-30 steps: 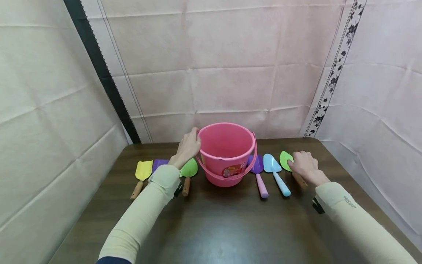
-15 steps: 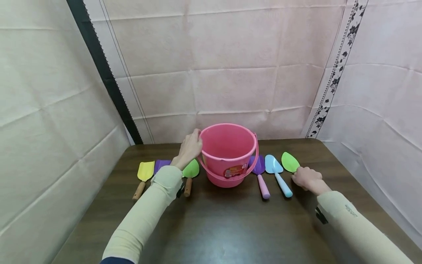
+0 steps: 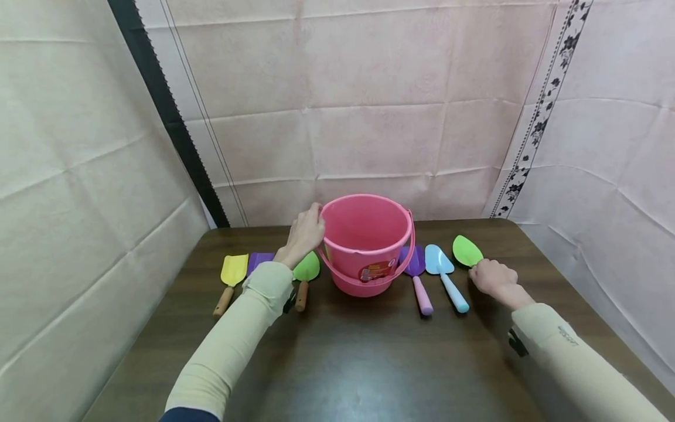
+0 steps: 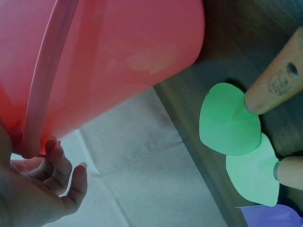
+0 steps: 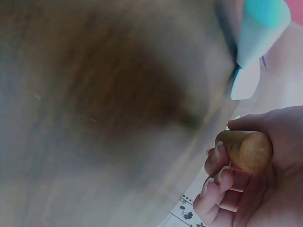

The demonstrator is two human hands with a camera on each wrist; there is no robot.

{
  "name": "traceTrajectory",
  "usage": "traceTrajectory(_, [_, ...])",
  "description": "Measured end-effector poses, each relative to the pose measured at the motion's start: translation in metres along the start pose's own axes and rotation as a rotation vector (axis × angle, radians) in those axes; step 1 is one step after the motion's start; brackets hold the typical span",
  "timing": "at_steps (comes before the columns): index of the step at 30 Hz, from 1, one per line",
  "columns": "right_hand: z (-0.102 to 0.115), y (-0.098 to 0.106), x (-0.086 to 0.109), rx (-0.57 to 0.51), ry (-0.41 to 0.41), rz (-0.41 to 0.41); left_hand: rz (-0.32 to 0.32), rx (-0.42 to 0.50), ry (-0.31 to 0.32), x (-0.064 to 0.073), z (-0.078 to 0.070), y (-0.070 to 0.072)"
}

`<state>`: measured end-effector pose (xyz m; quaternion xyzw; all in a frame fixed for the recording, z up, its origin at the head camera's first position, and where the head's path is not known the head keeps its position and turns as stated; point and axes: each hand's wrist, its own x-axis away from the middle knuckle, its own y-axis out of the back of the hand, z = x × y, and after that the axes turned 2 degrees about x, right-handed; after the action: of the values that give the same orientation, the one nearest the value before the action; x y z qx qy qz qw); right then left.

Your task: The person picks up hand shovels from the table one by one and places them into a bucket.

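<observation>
Your left hand (image 3: 304, 234) is up at the rim of the pink bucket (image 3: 341, 262), fingers curled onto its edge right by the handle joint! The bucket stands upright near the far edge of the counter (image 3: 358, 363), bail slung across its front. Over to the right, your right hand (image 3: 494, 278) wraps the wooden grip (image 5: 254, 150) of a green trowel (image 3: 466, 251), blade pointing away from you. Just beside it lies the light blue trowel (image 3: 439, 259), then a purple shovel (image 3: 415, 262) close to the bucket. Across on the left: yellow shovel (image 3: 234, 269), purple blade (image 3: 258, 261) partly behind your sleeve (image 3: 269, 290), and a green scoop (image 4: 229, 120) overlapping a paler green blade (image 4: 253, 172).
</observation>
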<state>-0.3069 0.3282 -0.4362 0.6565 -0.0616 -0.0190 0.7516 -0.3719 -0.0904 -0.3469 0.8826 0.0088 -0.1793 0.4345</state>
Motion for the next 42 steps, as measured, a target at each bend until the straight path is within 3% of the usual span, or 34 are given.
traceTrajectory(42, [0.026,0.07,0.003,-0.042,0.063,-0.151,0.007,-0.027,-0.009,0.002,0.0,0.002])
